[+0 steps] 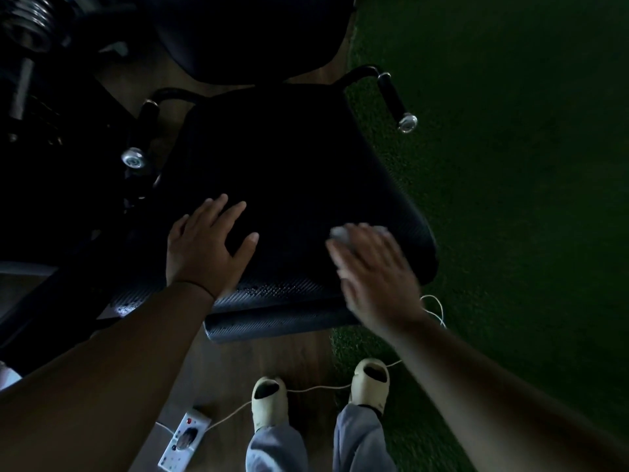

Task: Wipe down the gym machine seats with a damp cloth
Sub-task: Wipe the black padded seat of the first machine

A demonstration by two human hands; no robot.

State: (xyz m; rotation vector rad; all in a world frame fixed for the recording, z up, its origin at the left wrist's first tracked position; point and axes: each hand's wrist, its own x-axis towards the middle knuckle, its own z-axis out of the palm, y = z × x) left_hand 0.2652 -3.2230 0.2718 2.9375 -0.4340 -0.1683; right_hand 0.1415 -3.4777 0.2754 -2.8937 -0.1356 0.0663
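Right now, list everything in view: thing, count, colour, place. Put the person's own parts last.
seat pad: one, black, centre of view.
back pad: one, black, top centre, beyond the seat pad.
side handles: two, black with shiny end caps, either side of the seat pad.
weight plates: a stack, dark metal, top left.
cloth: one, whitish, blurred, under the right hand on the seat pad.
power strip: one, white, on the wooden floor at bottom.
cable: one, white, across the floor by the feet.
turf: green, right side.
shoes: two, cream.
left hand: flat on the seat pad.
right hand: on the cloth, blurred.
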